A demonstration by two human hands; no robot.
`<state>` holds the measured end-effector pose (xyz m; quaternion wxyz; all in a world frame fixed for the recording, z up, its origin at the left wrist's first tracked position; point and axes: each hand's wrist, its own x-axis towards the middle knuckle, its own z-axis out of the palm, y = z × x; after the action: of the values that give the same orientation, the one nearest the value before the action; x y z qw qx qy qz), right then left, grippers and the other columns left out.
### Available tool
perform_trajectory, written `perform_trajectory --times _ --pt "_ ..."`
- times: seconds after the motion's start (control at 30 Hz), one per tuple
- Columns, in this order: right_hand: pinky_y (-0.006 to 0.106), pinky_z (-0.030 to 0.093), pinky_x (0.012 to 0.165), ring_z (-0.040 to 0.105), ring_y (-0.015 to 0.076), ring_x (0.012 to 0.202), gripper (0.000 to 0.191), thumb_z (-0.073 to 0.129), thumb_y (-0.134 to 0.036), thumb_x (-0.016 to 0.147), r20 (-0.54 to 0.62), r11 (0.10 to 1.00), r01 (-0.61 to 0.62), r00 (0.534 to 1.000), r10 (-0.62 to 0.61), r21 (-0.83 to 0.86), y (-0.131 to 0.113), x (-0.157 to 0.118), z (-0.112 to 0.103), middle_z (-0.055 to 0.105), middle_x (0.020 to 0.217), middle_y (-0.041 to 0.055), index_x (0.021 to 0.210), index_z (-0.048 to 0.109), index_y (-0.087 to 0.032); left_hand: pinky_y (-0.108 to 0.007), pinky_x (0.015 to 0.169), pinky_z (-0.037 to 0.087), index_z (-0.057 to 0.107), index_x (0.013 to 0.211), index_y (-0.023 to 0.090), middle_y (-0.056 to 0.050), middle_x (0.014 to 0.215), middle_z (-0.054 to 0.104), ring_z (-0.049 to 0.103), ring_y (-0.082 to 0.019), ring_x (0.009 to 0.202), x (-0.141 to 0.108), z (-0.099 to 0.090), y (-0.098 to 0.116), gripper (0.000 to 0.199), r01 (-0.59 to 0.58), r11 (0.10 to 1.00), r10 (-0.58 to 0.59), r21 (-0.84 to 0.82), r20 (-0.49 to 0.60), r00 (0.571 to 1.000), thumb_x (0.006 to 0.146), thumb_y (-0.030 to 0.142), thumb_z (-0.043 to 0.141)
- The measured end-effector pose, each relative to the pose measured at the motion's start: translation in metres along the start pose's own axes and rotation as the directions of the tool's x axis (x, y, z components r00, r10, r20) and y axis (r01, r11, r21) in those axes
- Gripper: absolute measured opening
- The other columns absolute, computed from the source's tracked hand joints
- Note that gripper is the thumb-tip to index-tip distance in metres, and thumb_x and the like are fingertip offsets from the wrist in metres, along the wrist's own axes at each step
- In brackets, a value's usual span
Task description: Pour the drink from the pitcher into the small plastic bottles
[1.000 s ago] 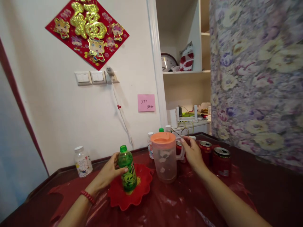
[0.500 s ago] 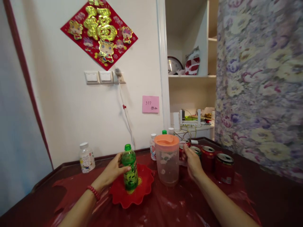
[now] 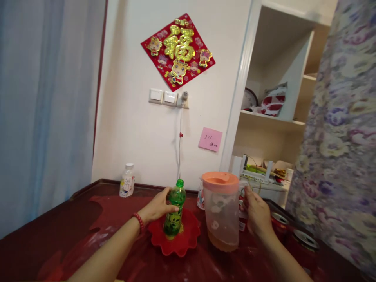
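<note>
A green plastic bottle with a green cap stands upright on a red plate with a wavy rim. My left hand is closed around the bottle's left side, thumb across its front. My right hand grips the handle of a clear plastic pitcher with an orange lid. A little brownish liquid shows at the pitcher's bottom. The pitcher is right of the plate, slightly tilted; whether its base touches the table cannot be made out.
A white-capped bottle stands at the back left of the red-covered table. Another printed bottle is partly hidden behind the pitcher. Opened red cans stand at the right, beyond my right forearm. A white cord hangs down the wall.
The view has turned left and tilted. The pitcher, in my right hand, has come nearer and leans slightly. My left hand keeps its hold on the bottle on the plate.
</note>
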<state>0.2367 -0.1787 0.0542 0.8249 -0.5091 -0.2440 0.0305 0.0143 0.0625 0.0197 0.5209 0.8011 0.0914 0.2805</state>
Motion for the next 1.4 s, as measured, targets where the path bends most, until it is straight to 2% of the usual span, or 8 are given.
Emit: perform_trajectory --times 0.13,0.3,0.6,0.8,0.97,1.03,1.2,1.4 --pt "0.024 0.030 0.044 0.036 0.0098 0.044 0.059 0.072 -0.073 0.070 0.066 0.992 0.033 0.998 -0.025 -0.122 -0.009 0.001 0.009 0.039 0.047 -0.0084 0.062 0.043 -0.022 -0.040 0.095 0.049 0.052 0.119 0.017 -0.011 0.119 0.066 0.062 -0.027 0.109 -0.005 0.002 0.004 0.062 0.037 0.999 -0.037 -0.020 0.015 0.999 0.063 0.027 0.079" --pt "0.026 0.029 0.044 0.037 0.0115 0.043 0.056 0.065 -0.071 0.078 0.173 0.954 0.133 0.981 -0.088 -0.269 -0.017 0.009 0.023 0.041 0.047 -0.0071 0.062 0.043 -0.023 -0.039 0.090 0.049 0.057 0.114 0.018 -0.007 0.111 0.069 0.062 -0.028 0.105 -0.009 0.001 0.005 0.062 0.048 0.997 -0.045 0.057 -0.046 0.998 0.058 0.027 0.082" --pt "0.025 0.026 0.042 0.034 0.0105 0.042 0.058 0.068 -0.073 0.072 0.273 0.872 0.220 0.956 -0.105 -0.437 -0.043 0.028 0.051 0.038 0.045 -0.0070 0.059 0.044 -0.022 -0.035 0.084 0.050 0.058 0.112 0.018 -0.007 0.108 0.070 0.064 -0.027 0.099 -0.010 0.002 0.000 0.065 0.071 0.993 -0.065 0.091 -0.076 0.995 0.054 0.028 0.086" --pt "0.026 0.025 0.042 0.033 0.0117 0.044 0.060 0.063 -0.078 0.072 0.338 0.750 0.339 0.927 -0.164 -0.568 -0.057 0.037 0.064 0.036 0.045 -0.0057 0.057 0.045 -0.023 -0.033 0.084 0.050 0.058 0.110 0.019 -0.007 0.109 0.070 0.064 -0.027 0.101 -0.012 0.001 0.004 0.064 0.087 0.990 -0.078 0.113 -0.078 0.994 0.054 0.030 0.087" --pt "0.026 0.023 0.044 0.031 0.0108 0.045 0.062 0.061 -0.079 0.071 0.357 0.719 0.357 0.920 -0.161 -0.596 -0.063 0.038 0.075 0.035 0.046 -0.0062 0.056 0.039 -0.023 -0.036 0.085 0.049 0.058 0.111 0.017 -0.009 0.113 0.070 0.063 -0.029 0.105 -0.014 0.001 0.008 0.063 0.108 0.983 -0.097 0.151 -0.077 0.992 0.056 0.029 0.085" --pt "0.027 0.025 0.046 0.033 0.0118 0.045 0.063 0.060 -0.080 0.071 0.364 0.676 0.377 0.916 -0.170 -0.633 -0.066 0.040 0.078 0.036 0.046 -0.0056 0.056 0.038 -0.023 -0.037 0.086 0.049 0.058 0.111 0.017 -0.010 0.112 0.070 0.063 -0.030 0.105 -0.014 0.001 0.009 0.063 0.112 0.980 -0.100 0.166 -0.076 0.992 0.056 0.030 0.086" --pt "0.028 0.028 0.049 0.037 0.0135 0.049 0.063 0.055 -0.080 0.075 0.437 0.537 0.484 0.872 -0.223 -0.692 -0.073 0.045 0.085 0.039 0.046 -0.0040 0.053 0.039 -0.023 -0.038 0.084 0.050 0.058 0.111 0.017 -0.010 0.109 0.070 0.064 -0.031 0.103 -0.014 0.001 0.007 0.062 0.116 0.974 -0.103 0.195 -0.078 0.992 0.056 0.030 0.085" --pt "0.028 0.028 0.048 0.035 0.0137 0.050 0.063 0.055 -0.080 0.077 0.478 0.467 0.526 0.848 -0.229 -0.711 -0.077 0.051 0.090 0.033 0.047 -0.0052 0.056 0.039 -0.023 -0.034 0.079 0.050 0.057 0.115 0.018 -0.009 0.108 0.070 0.065 -0.028 0.099 -0.011 0.001 0.004 0.064 0.104 0.975 -0.091 0.199 -0.072 0.993 0.058 0.030 0.085"
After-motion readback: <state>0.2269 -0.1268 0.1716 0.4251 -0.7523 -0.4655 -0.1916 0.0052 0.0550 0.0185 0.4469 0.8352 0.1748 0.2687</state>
